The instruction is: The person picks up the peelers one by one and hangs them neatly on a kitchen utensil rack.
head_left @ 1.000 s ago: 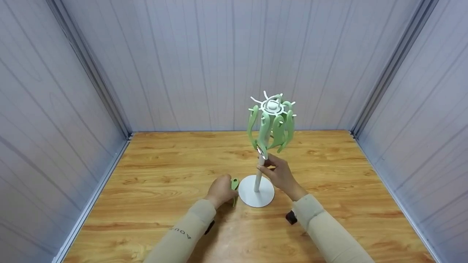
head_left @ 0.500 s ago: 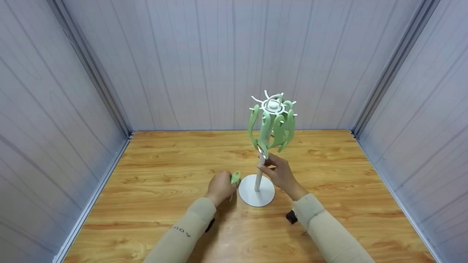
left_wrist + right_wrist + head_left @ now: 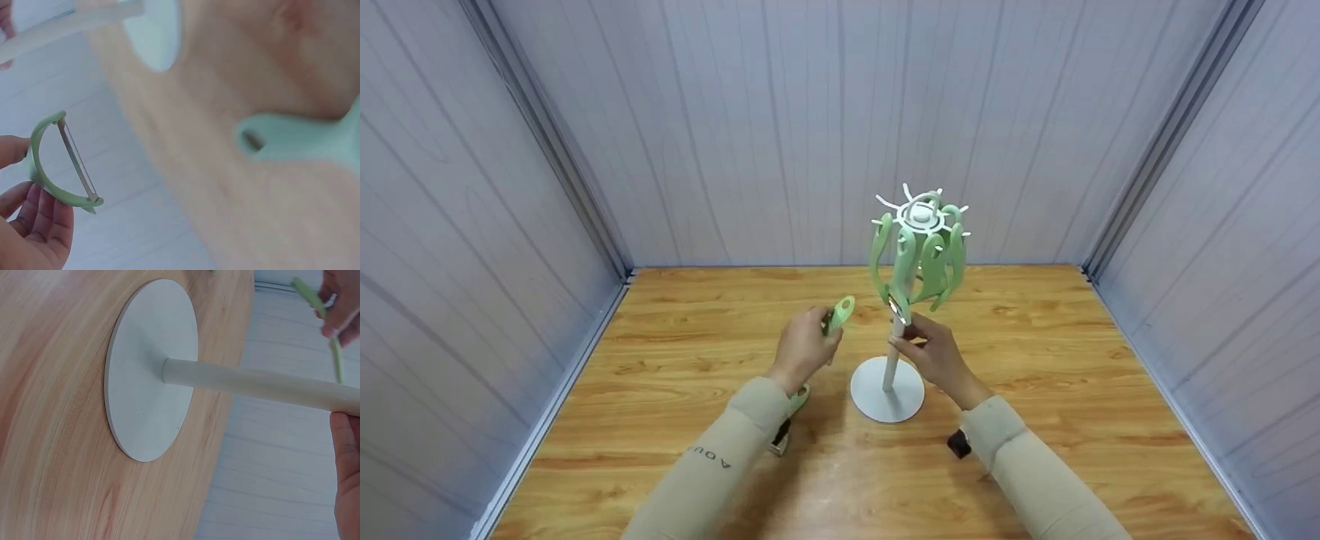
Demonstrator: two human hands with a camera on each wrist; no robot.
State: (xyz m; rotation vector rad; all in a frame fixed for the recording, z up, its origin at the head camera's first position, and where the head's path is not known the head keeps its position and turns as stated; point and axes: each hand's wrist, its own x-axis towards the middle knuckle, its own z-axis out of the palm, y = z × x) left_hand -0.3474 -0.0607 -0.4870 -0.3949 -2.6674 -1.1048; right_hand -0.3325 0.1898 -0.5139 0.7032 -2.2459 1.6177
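My left hand grips a green peeler above the table, left of the white stand. In the left wrist view, the curved frame and metal blade of the peeler point away from the fingers. My right hand holds the upright pole of the stand below its hanging tools. The pole rises from a round white base. Several green utensils hang from the spoked white top. One of them has a shiny metal part at its lower end.
Another green utensil lies on the wooden table under my left forearm; its holed handle end shows in the left wrist view. Pale panel walls stand behind and at both sides.
My left hand has lifted the peeler from the table and moved it up and away from me. The other green utensil has come into view. My right hand stays on the pole.
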